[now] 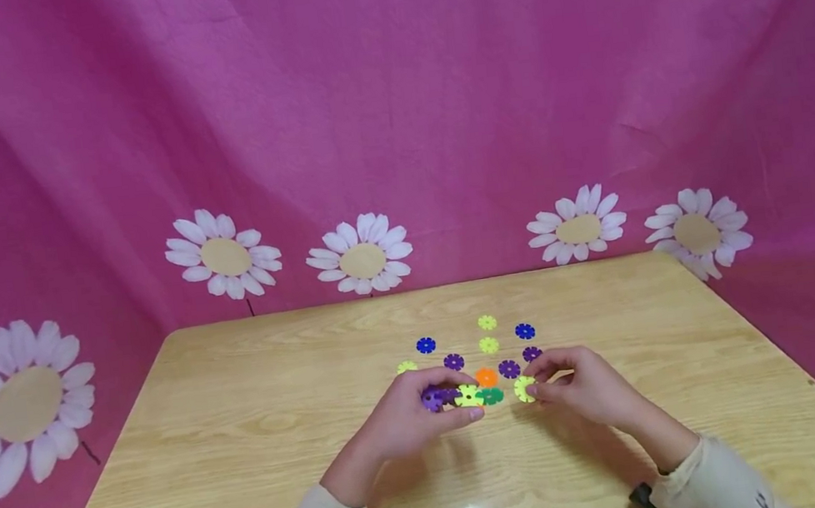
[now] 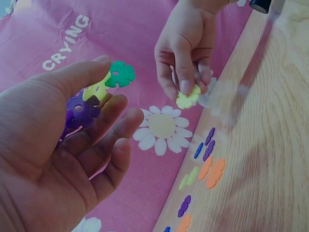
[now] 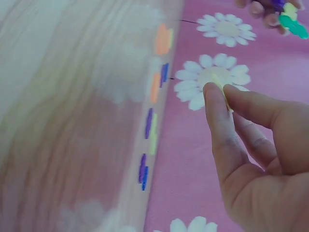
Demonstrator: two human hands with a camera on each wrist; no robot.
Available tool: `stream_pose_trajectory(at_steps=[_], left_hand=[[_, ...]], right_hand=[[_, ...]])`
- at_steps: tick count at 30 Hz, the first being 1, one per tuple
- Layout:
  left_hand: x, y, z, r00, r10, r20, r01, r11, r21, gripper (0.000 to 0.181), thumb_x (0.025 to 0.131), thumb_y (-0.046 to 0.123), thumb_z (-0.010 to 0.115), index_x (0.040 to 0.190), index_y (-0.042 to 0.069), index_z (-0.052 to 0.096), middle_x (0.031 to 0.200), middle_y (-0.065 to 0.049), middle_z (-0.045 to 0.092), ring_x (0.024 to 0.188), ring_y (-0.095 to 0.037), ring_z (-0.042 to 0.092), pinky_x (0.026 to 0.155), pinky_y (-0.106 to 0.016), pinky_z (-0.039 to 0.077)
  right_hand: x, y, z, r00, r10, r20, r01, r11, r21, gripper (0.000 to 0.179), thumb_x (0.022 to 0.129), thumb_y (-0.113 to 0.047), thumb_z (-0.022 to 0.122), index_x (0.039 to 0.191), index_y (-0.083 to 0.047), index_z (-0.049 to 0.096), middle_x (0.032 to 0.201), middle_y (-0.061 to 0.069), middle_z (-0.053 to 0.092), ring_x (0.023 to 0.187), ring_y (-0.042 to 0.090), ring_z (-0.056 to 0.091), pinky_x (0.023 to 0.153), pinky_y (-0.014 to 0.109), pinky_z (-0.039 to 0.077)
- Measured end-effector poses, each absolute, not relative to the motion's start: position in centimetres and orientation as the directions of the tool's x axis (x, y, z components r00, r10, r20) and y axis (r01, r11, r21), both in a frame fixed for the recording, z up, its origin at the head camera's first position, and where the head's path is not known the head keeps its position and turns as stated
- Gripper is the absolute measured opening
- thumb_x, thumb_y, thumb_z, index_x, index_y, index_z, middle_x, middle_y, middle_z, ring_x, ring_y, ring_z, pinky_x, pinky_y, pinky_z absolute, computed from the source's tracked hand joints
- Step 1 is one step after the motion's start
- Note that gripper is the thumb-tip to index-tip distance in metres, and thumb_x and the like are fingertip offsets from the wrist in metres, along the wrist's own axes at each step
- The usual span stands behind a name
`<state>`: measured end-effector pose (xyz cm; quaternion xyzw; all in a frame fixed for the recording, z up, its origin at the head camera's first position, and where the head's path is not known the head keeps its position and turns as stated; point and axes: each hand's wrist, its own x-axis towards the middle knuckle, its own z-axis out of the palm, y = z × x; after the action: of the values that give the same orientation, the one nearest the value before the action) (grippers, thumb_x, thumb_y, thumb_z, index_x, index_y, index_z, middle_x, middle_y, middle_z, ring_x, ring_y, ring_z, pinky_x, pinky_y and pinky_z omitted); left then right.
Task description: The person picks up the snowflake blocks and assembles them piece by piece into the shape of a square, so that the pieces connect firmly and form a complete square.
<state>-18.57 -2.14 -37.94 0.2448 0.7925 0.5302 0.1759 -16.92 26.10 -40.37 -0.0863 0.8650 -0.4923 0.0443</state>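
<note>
My left hand [image 1: 412, 411] holds a short chain of notched plastic discs, like snowflake-shaped building pieces, between thumb and fingers. A purple disc [image 2: 83, 112] sits near the palm, then a yellow disc [image 2: 98, 90], with a green disc [image 2: 121, 74] at the free end. The hand hides part of the chain. To its right, my right hand [image 1: 595, 388] pinches a single yellow disc [image 1: 524, 390] between thumb and fingertips. A small gap separates this disc from the green one. In the right wrist view, the pinched disc [image 3: 221, 92] is seen nearly edge-on.
Loose discs lie on the wooden table [image 1: 247, 440] beyond the hands, among them an orange disc [image 1: 487, 377], a blue disc [image 1: 426, 345], another blue disc [image 1: 525, 330] and a yellow disc [image 1: 487, 322]. A pink cloth [image 1: 392, 121] with white flowers hangs behind the table.
</note>
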Motion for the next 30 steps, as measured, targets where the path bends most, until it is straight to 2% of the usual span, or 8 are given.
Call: stream_pose_trajectory(at_steps=[5,13,21,23,30], left_hand=[[-18.5,-2.2,-38.1,-0.815,0.579,-0.01,0.207,0.307,0.929,0.033,0.085,0.037,0.08,0.114,0.024,0.073,0.111,0.002,0.067,0.099,-0.015,0.062,0.081,-0.028,0.054],[-18.6,-2.2,-38.1,-0.81,0.586,0.002,0.221,0.303,0.927,0.027,0.085,0.037,0.08,0.111,0.031,0.073,0.11,0.003,0.068,0.098,-0.014,0.062,0.079,-0.028,0.054],[-19.1,-2.6,-38.1,-0.816,0.577,0.018,0.248,0.321,0.914,0.032,0.086,0.038,0.079,0.114,0.024,0.073,0.109,0.004,0.068,0.097,-0.014,0.063,0.081,-0.027,0.055],[-19.1,-2.6,-38.2,-0.818,0.575,0.009,0.239,0.326,0.915,0.03,0.086,0.038,0.079,0.113,0.026,0.073,0.108,0.005,0.068,0.097,-0.015,0.062,0.081,-0.027,0.054],[-18.9,-1.9,-38.5,-0.807,0.591,-0.003,0.233,0.324,0.917,0.027,0.087,0.036,0.079,0.112,0.029,0.073,0.106,0.007,0.067,0.099,-0.02,0.063,0.082,-0.026,0.054]], right_hand=[[-16.3,26.1,-39.8,-0.977,-0.213,0.004,-0.096,0.422,-0.901,0.022,0.09,-0.003,0.071,0.109,0.007,0.069,0.093,0.019,0.067,0.076,0.034,0.074,0.071,0.038,0.062],[-15.6,25.8,-38.7,-0.971,-0.238,-0.029,-0.06,0.356,-0.933,0.029,0.09,-0.008,0.073,0.113,0.009,0.068,0.098,0.019,0.068,0.079,0.03,0.075,0.075,0.04,0.062],[-15.6,25.0,-38.0,-0.955,-0.284,-0.087,-0.014,0.337,-0.941,0.033,0.089,-0.016,0.076,0.115,0.004,0.069,0.1,0.014,0.068,0.086,0.03,0.074,0.079,0.04,0.061],[-15.4,24.9,-37.9,-0.948,-0.301,-0.099,-0.003,0.322,-0.947,0.035,0.089,-0.016,0.076,0.115,0.005,0.069,0.101,0.014,0.068,0.087,0.03,0.074,0.08,0.041,0.061],[-14.8,25.0,-37.7,-0.938,-0.314,-0.146,0.059,0.271,-0.961,0.037,0.089,-0.015,0.076,0.116,0.008,0.066,0.097,0.01,0.068,0.084,0.018,0.073,0.08,0.043,0.06]])
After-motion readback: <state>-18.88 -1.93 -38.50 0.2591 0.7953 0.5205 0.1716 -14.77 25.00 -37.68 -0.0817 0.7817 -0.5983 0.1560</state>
